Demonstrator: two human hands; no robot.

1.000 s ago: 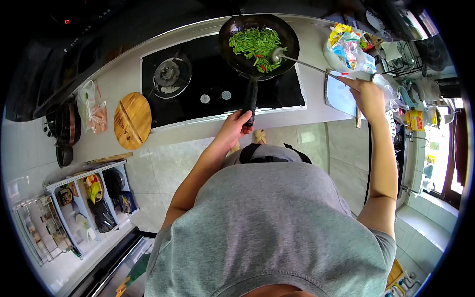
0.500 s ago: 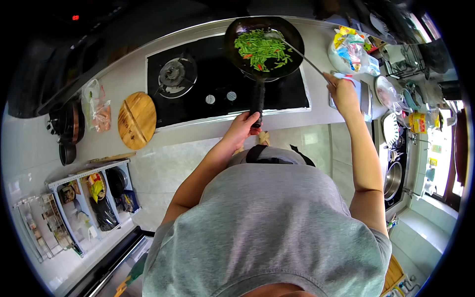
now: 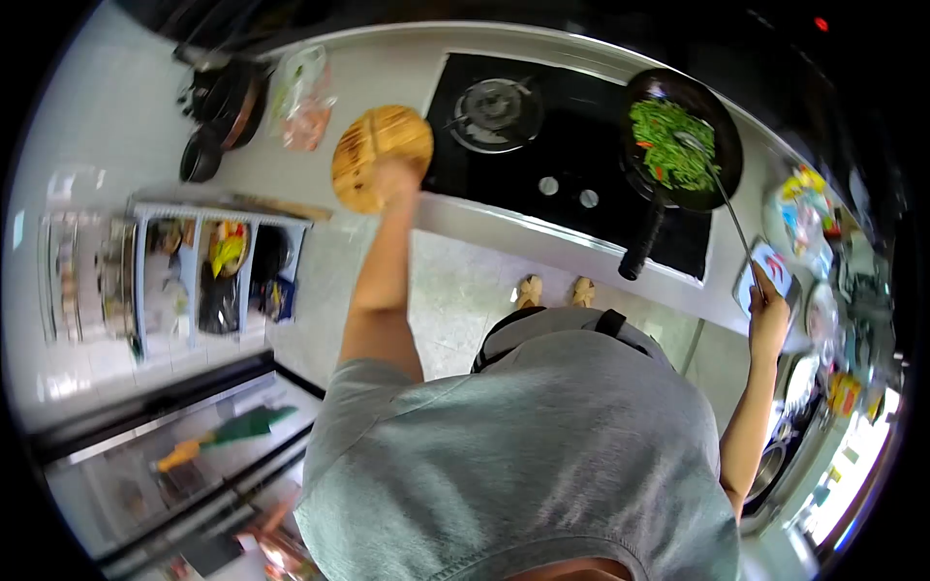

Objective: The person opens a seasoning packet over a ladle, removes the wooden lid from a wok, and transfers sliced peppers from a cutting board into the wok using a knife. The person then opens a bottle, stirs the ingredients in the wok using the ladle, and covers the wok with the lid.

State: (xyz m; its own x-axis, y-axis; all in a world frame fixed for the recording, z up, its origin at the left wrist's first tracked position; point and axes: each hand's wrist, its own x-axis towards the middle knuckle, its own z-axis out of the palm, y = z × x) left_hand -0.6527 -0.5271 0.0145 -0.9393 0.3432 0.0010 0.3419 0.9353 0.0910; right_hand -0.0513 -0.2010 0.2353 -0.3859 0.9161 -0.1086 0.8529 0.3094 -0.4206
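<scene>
My left hand (image 3: pixel 395 178), smeared by motion, is over the right part of a round wooden lid (image 3: pixel 363 155) on the counter left of the stove; its fingers cannot be made out. My right hand (image 3: pixel 768 308) is wrapped round the long handle of a metal ladle (image 3: pixel 731 211). The ladle's bowl rests among chopped green vegetables with red pieces (image 3: pixel 668 136) in a dark wok (image 3: pixel 727 160). That wok sits on the stove's right burner, and its black handle (image 3: pixel 644 242) points toward me with no hand on it.
The black stove (image 3: pixel 523 184) has a bare left burner (image 3: pixel 496 114). A plastic bag (image 3: pixel 305 102) and dark pots (image 3: pixel 228 107) stand at the left. Below them is a shelf rack (image 3: pixel 194 271). Bags in a bowl (image 3: pixel 804 208) and a white board (image 3: pixel 754 276) are at the right.
My left hand has let go of the wok handle and moved left to the wooden lid. My right hand still holds the ladle in the vegetables. The view has swung to the left.
</scene>
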